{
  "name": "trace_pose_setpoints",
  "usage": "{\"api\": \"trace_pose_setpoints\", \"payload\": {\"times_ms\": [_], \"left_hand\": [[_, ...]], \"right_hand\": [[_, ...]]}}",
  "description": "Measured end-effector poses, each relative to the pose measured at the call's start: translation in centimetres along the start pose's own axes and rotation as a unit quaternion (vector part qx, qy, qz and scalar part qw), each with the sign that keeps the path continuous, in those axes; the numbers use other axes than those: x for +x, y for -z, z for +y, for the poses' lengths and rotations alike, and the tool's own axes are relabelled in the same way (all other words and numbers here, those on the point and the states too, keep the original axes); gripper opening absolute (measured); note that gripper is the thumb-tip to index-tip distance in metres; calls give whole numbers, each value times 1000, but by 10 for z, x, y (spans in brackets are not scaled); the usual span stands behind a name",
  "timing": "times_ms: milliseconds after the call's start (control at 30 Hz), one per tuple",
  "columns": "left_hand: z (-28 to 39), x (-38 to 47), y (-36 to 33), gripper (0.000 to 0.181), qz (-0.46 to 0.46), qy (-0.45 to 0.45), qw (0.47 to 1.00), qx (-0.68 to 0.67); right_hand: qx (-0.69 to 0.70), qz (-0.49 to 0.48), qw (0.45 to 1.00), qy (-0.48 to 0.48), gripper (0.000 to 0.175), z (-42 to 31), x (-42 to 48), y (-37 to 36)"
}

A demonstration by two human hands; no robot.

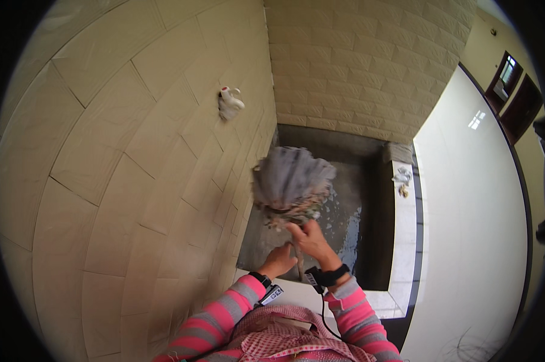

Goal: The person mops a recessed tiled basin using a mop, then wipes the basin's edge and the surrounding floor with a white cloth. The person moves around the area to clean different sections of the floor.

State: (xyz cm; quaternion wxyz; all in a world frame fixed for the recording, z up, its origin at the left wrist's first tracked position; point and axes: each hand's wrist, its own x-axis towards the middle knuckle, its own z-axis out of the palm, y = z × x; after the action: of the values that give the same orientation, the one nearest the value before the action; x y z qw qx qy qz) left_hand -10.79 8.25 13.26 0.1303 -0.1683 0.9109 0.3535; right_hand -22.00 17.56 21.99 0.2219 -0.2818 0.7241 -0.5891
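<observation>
A mop head of grey cloth strips, blurred, is raised over a dark, wet basin. A ragged band of brownish and greenish scraps shows along its near side. My right hand is closed around the mop's wooden handle, just below the head. Beside the handle's left edge is my left hand, fingers bent. Whether those fingers wrap the handle from below is hidden. The handle's lower end runs towards my body.
White tiled ledges edge the basin at right and near me. A folded cloth and small crumpled items sit on the right ledge. A white tap juts from the left tiled wall. Glossy white floor lies beyond.
</observation>
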Motion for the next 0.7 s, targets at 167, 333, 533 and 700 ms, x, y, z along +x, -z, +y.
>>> {"api": "trace_pose_setpoints", "payload": {"times_ms": [167, 333, 533, 700], "left_hand": [[-2, 21, 108, 23, 5, 21, 987, 160], [49, 76, 290, 28, 534, -145, 822, 134], [104, 105, 414, 36, 545, -217, 778, 225], [67, 136, 420, 40, 343, -183, 888, 245]], "right_hand": [[52, 69, 996, 29, 33, 9, -1, 52], [-1, 133, 991, 28, 29, 13, -4, 82], [-7, 168, 985, -29, 23, 16, -7, 99], [-34, 196, 980, 24, 23, 14, -11, 103]]}}
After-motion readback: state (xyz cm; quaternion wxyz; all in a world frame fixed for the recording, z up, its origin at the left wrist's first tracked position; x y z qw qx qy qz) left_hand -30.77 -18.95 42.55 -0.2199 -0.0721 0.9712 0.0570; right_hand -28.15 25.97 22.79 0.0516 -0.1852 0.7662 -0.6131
